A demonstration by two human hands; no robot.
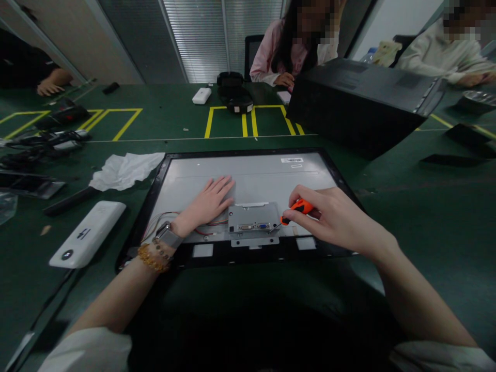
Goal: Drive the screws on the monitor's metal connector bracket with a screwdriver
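The orange-handled screwdriver (297, 208) is held in the closed grip of the right hand (333, 219), fingers wrapped round the handle. Its dark tip points down and left to the right edge of the grey metal cover (253, 218), just beside the port sockets. The cover lies between the two hands on the back of the monitor panel (267, 173), close to the panel's near edge. The left hand (207, 204) lies open and flat, palm down on the panel, with its fingertips by the cover's upper left corner. A watch (169, 235) and a bead bracelet (153, 258) ring its wrist, and thin wires (163, 217) run past the wrist toward the cover. Beyond both hands the panel's grey sheet runs open to its far black frame. Right of the right hand the green table (426, 222) lies open as far as the black casing (360, 103), which stands past the panel's far right corner. Left of the left hand, off the panel's edge, lie a crumpled white cloth (126, 170) and, nearer, a white oblong device (89, 232), with a dark strip (67, 201) between them. Well beyond the hands, another person's hand (285, 79) rests near yellow tape marks (248, 121).
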